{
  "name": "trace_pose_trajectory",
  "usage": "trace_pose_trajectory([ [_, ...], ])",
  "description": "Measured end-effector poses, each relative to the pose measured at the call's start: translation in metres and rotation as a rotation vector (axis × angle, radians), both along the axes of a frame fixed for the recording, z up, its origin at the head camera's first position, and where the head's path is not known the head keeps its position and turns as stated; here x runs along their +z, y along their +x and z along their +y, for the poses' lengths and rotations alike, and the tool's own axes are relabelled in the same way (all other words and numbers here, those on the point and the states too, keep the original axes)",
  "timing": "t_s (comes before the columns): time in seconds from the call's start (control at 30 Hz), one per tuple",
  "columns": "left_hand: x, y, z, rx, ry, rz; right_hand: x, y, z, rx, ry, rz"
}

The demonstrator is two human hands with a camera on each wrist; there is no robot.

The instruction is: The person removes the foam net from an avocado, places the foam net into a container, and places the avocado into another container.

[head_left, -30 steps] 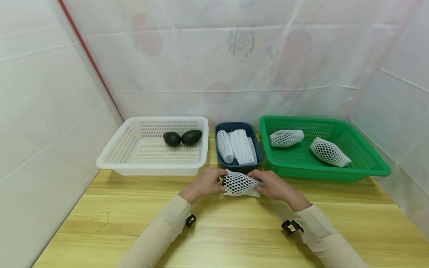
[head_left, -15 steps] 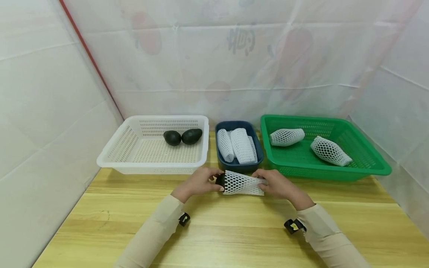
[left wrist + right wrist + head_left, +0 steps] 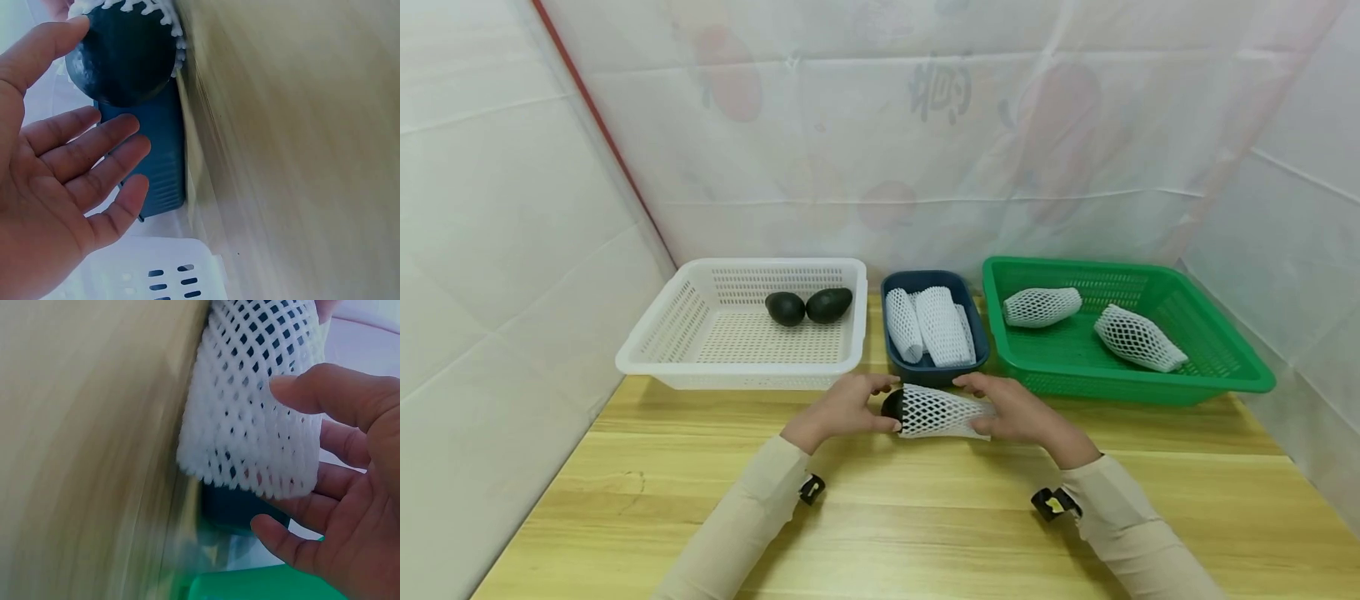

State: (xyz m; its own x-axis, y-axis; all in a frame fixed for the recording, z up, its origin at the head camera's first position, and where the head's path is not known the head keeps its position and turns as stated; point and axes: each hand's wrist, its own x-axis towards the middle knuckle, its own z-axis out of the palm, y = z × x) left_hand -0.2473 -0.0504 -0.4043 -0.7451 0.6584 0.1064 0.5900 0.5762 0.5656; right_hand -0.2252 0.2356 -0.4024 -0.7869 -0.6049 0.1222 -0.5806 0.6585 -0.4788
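A dark avocado [image 3: 892,406] lies on the table in front of the navy bin, its rounded left end bare. A white foam net sleeve [image 3: 942,412] covers the rest of it and extends to the right, with its right end spread wide. My left hand [image 3: 848,406] is at the bare end, thumb by the avocado's skin and the other fingers relaxed and apart in the left wrist view. Around the sleeve's right part, my right hand [image 3: 1015,410] has its thumb at the mesh and its fingers loosely spread, partly hidden behind the sleeve.
The white basket [image 3: 741,369] at left holds two avocados [image 3: 807,307]. Folded net sleeves [image 3: 942,327] fill the navy bin [image 3: 934,377] in the middle. At right, two net-wrapped pieces [image 3: 1138,339] lie in the green basket [image 3: 1138,385]. Pale sheeting stands behind and on both sides.
Both hands drew apart slightly, the left moving left off the sleeve so the avocado's end shows. The right hand pinched the sleeve's end earlier; its fingers have now loosened and spread.
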Motion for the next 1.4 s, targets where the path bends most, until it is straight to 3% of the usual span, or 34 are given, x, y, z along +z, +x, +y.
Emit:
trace_pose_trajectory([
  [0.23, -0.001, 0.0, 0.007, -0.018, 0.013, -0.025, 0.001, -0.002, -0.016, 0.051, -0.024, -0.033],
  [0.43, -0.005, 0.002, 0.015, -0.006, -0.035, 0.019, 0.0, -0.001, -0.035, 0.062, 0.011, 0.004],
  [0.53, -0.005, 0.003, 0.016, 0.0, -0.028, 0.0, 0.0, -0.002, -0.039, 0.052, 0.024, 0.019],
  [0.9, -0.005, 0.003, 0.016, -0.008, -0.026, 0.0, 0.0, -0.001, -0.038, 0.05, 0.01, 0.022],
  [1.13, -0.005, 0.003, 0.008, -0.01, 0.026, -0.068, 0.002, 0.0, -0.033, 0.056, -0.034, 0.014],
  [1.4, -0.006, 0.001, 0.002, -0.023, 0.05, -0.056, 0.003, -0.001, -0.028, 0.028, -0.028, 0.034],
])
